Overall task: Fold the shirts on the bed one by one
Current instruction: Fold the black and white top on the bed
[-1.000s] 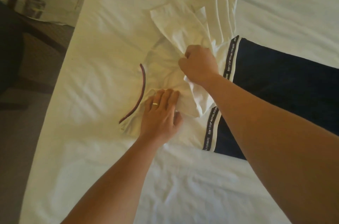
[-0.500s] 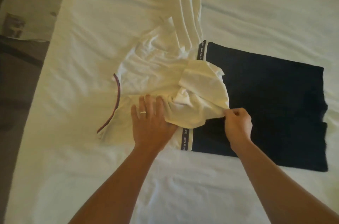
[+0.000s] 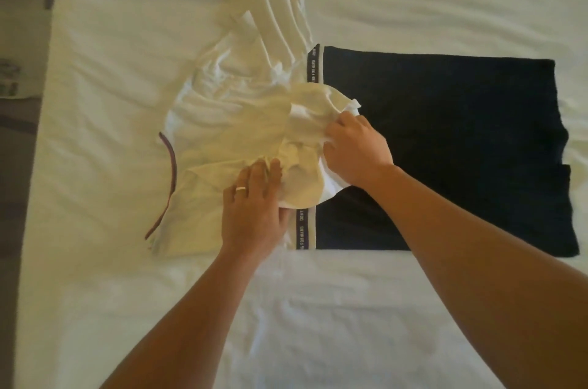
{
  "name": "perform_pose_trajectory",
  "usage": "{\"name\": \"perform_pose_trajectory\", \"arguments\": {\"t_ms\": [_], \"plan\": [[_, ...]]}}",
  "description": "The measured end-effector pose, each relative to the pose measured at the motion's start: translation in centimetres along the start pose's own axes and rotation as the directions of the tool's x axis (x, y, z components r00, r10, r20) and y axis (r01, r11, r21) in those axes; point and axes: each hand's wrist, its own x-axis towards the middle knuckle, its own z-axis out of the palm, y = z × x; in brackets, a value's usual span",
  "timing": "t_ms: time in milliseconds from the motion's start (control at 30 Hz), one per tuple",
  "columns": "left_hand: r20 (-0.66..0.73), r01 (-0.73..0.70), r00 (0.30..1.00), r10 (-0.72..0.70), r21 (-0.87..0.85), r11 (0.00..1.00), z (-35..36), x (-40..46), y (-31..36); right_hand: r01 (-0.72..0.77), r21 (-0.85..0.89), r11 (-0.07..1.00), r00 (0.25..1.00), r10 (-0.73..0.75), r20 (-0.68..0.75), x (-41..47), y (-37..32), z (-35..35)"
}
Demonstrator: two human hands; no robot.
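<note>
While folding the sleeve [image 3: 305, 146] inward, better to press down with the left hand [image 3: 251, 213], fingers flat on the cream chest of the shirt [image 3: 222, 121] near the bed's [image 3: 318, 309] front edge. Keep the right hand [image 3: 356, 150], just beside it, pinching the crumpled sleeve cloth firmly. Pull the sleeve flat over the chest, not bunched. Smooth out wrinkles before letting go. Line up with the printed band [image 3: 313, 64] where the navy lower part [image 3: 445, 150] begins. Farther off, straighten the other sleeve [image 3: 273, 0], lying stretched away across the sheet.
</note>
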Motion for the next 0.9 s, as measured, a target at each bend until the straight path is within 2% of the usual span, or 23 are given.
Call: {"name": "perform_pose_trajectory", "arguments": {"t_ms": [100, 233, 267, 333, 367, 433, 467, 500, 567, 633, 667, 700, 833, 900], "plan": [[0.045, 0.022, 0.999, -0.022, 0.011, 1.000, -0.3, 0.1, 0.8, -0.002, 0.058, 0.998, 0.998, -0.002, 0.060, -0.6, 0.0, -0.7], [0.029, 0.068, 0.997, -0.069, 0.059, 0.996, -1.8, 0.0, 2.0, 0.015, 0.003, 1.000, 0.999, -0.015, 0.049, -0.5, 0.1, -1.3], [-0.014, 0.046, 0.999, -0.045, 0.077, 0.996, -2.3, 0.0, 2.4, -0.006, 0.040, 0.999, 0.999, 0.004, 0.036, -0.5, 0.2, -1.3], [-0.091, -0.066, 0.993, 0.077, 0.121, 0.990, -3.2, 0.1, 3.2, -0.105, 0.277, 0.955, 0.992, 0.119, -0.033, -0.9, 0.3, -1.7], [-0.097, -0.137, 0.984, 0.152, 0.150, 0.979, -3.5, 0.3, 3.6, -0.178, 0.457, 0.872, 0.971, 0.230, -0.060, -1.4, 0.4, -2.2], [-0.018, -0.248, 0.966, 0.256, 0.198, 0.948, -3.6, 0.6, 4.5, -0.255, 0.792, 0.555, 0.868, 0.492, -0.065, -3.2, 1.4, -3.5], [0.044, -0.271, 0.962, 0.268, 0.208, 0.940, -3.6, 0.6, 4.8, -0.255, 0.883, 0.394, 0.797, 0.603, -0.039, -4.2, 2.4, -4.0], [0.101, -0.272, 0.961, 0.256, 0.205, 0.940, -3.6, 0.5, 5.0, -0.239, 0.942, 0.237, 0.728, 0.685, 0.012, -5.4, 3.6, -4.2], [0.173, -0.214, 0.967, 0.187, 0.155, 0.964, -3.8, 0.3, 5.6, -0.198, 0.973, -0.119, 0.606, 0.766, 0.217, -8.1, 6.4, -4.0], [0.217, -0.137, 0.970, 0.110, 0.113, 0.984, -4.2, 0.3, 6.3, -0.186, 0.889, -0.419, 0.535, 0.715, 0.449, -11.1, 8.9, -2.9], [0.229, -0.118, 0.969, 0.092, 0.104, 0.988, -4.5, 0.4, 6.7, -0.217, 0.843, -0.492, 0.514, 0.677, 0.527, -12.5, 9.9, -2.2], [0.232, -0.114, 0.969, 0.088, 0.098, 0.989, -4.6, 0.7, 6.9, -0.262, 0.816, -0.516, 0.504, 0.648, 0.572, -13.7, 10.7, -1.6], [0.249, -0.103, 0.965, 0.085, 0.061, 0.993, -4.3, 1.6, 6.6, -0.339, 0.803, -0.490, 0.493, 0.634, 0.596, -14.3, 12.3, -0.6], [0.241, -0.115, 0.965, 0.103, 0.038, 0.993, -3.7, 1.7, 6.1, -0.326, 0.801, -0.502, 0.441, 0.669, 0.599, -12.9, 12.6, -1.2]]}}
